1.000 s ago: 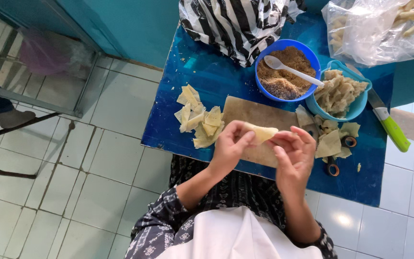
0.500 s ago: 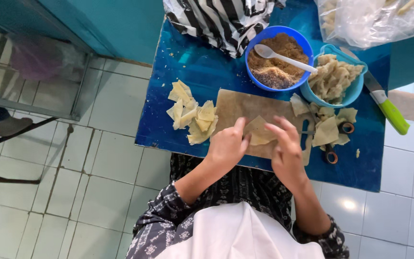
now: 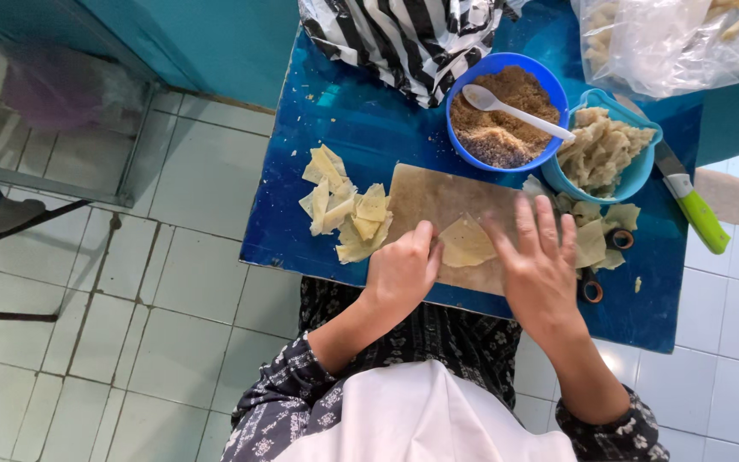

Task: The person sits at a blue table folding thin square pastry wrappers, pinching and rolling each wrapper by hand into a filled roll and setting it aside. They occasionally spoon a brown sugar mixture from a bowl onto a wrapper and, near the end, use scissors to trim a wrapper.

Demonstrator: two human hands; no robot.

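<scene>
A pale yellow dough sheet (image 3: 465,243) lies flat on a brown wooden board (image 3: 438,197) on the blue table (image 3: 369,128). My left hand (image 3: 402,272) presses its fingertips on the sheet's left edge. Fingers spread, my right hand (image 3: 540,261) rests flat on the sheet's right edge. Neither hand grips anything. Left of the board lies a heap of cut dough sheets (image 3: 342,204). A blue bowl (image 3: 506,111) of brown crumbly filling holds a white spoon (image 3: 515,109).
A light blue tub (image 3: 605,150) of folded dough pieces stands right of the bowl. More sheets and scissors (image 3: 596,257) lie under my right hand. A green-handled knife (image 3: 690,205), a striped bag (image 3: 404,38) and a clear plastic bag (image 3: 669,34) lie at the back. White tiled floor is left.
The dough sheet, held up between both hands a second ago, now lies flat on the board. Both hands have come down and press on it.
</scene>
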